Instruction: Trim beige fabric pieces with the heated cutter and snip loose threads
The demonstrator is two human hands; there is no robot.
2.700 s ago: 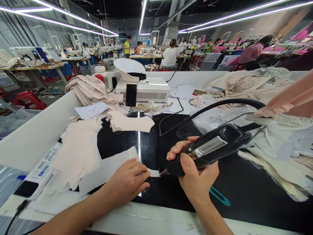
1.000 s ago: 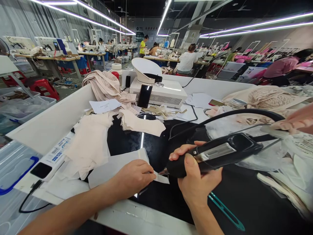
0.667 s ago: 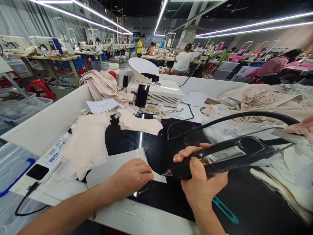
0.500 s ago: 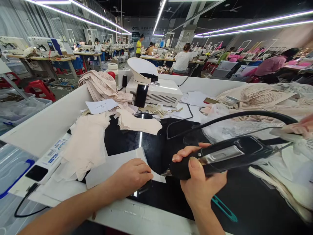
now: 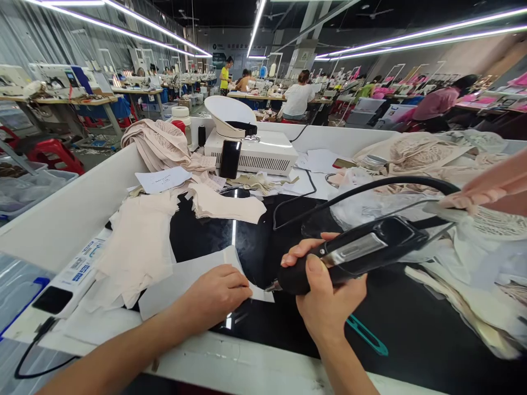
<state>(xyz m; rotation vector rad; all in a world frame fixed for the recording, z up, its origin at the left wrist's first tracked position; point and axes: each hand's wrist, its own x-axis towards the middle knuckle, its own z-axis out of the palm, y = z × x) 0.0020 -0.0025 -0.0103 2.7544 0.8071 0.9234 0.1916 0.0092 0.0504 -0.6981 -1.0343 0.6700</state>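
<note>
My left hand [image 5: 222, 293] has its fingers drawn together on a thin white fabric piece [image 5: 181, 280], holding it down against the glossy black work surface [image 5: 263, 329]. My right hand [image 5: 329, 291] wraps round a thick black corded hand tool [image 5: 349, 252], its thumb on top. The tool's narrow metal tip [image 5: 274, 286] points left at the right end of the white piece and appears to touch it. Faint smoke rises beyond the fabric. A teal slotted strip [image 5: 366, 334] lies beneath my right forearm. Another person's hand [image 5: 473, 200] reaches in near the tool's rear end.
Stacked pale fabric cutouts [image 5: 138, 247] lie left, with more cutouts [image 5: 226, 204] ahead. A phone [image 5: 229, 159] leans against a white vented box [image 5: 249, 153] at the back. Clear plastic and lace pieces [image 5: 436, 153] are heaped right. A black cable [image 5: 370, 185] arches behind the tool.
The view has swung slightly right, so things sit farther left. More of the other person's hand and arm shows at the right. Both my hands keep their hold.
</note>
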